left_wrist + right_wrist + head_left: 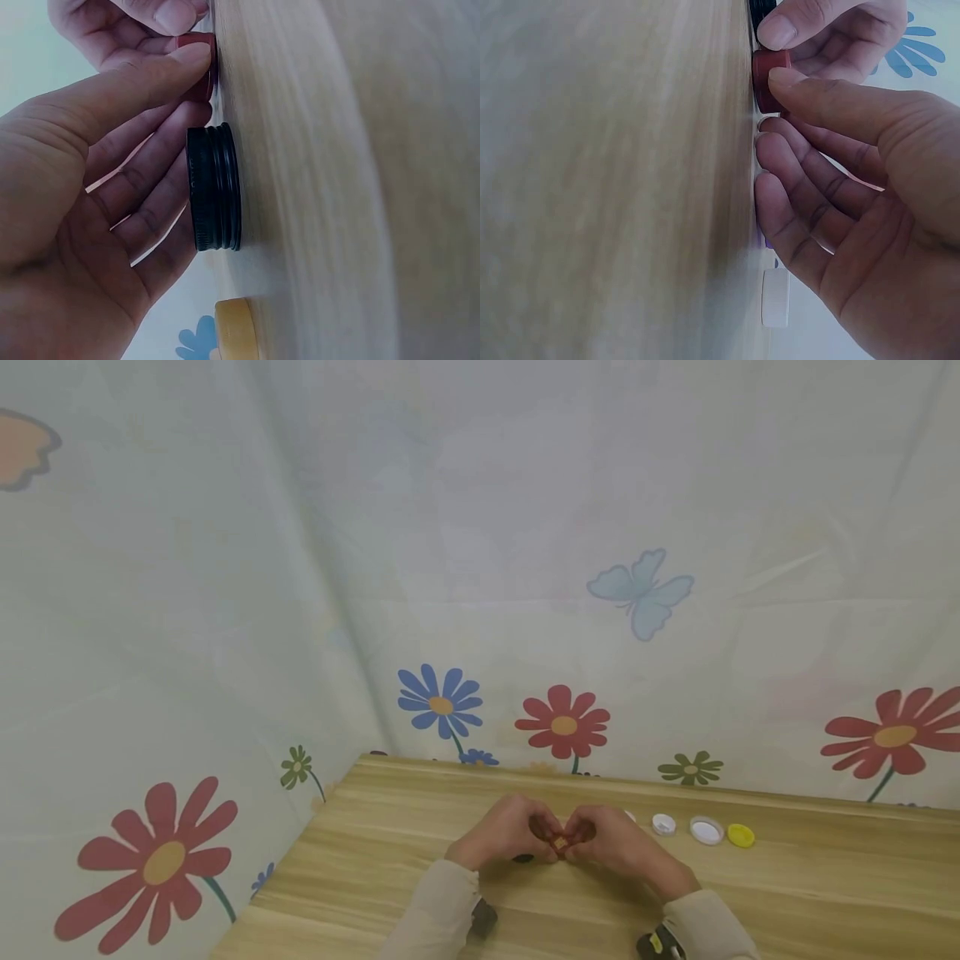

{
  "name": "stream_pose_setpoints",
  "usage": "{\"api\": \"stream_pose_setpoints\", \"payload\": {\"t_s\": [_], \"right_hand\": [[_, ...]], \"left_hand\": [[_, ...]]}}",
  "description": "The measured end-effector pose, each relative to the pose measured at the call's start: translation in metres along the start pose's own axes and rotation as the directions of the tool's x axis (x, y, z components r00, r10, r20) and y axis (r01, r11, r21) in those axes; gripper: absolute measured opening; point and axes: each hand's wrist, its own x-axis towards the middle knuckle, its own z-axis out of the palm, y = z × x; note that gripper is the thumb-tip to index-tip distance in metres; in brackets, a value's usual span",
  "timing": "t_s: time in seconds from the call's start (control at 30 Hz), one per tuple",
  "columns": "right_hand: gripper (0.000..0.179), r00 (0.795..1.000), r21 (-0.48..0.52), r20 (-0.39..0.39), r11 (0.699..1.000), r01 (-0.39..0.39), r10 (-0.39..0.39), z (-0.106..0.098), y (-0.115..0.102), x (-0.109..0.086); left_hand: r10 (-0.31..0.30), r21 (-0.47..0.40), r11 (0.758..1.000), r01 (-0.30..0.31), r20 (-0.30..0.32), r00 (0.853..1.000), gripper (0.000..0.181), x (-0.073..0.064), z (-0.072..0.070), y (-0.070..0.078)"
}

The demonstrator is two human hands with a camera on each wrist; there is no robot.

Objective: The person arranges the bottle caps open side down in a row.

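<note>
Between both hands on the tabletop sits a small red round cap (561, 843) with a gold pattern on top. My left hand (510, 831) pinches one side of it between thumb and fingers. From the other side, my right hand (611, 839) grips it the same way. Both wrist views show the red cap (199, 88) at table level, its rim partly covered by fingertips. A black ridged lid (214, 187) stands on the table close to the left fingers, mostly hidden by that hand in the head view.
Right of the hands lie a white lid (663, 824), a white lid with a clear rim (707, 831) and a yellow lid (741, 836). An orange-yellow lid (236, 330) shows past the black one. Behind the wooden table (840, 877) hangs a flowered cloth (480, 568).
</note>
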Motion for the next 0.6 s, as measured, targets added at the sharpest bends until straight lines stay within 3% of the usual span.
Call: {"api": "stream_pose_setpoints", "payload": {"t_s": [0.6], "right_hand": [[0.020, 1.000, -0.002, 0.012, 1.000, 0.000, 0.000, -0.0010, -0.0004, -0.0010]], "left_hand": [[-0.020, -0.015, 1.000, 0.020, 0.017, 1.000, 0.024, -0.0016, -0.0004, 0.0006]]}}
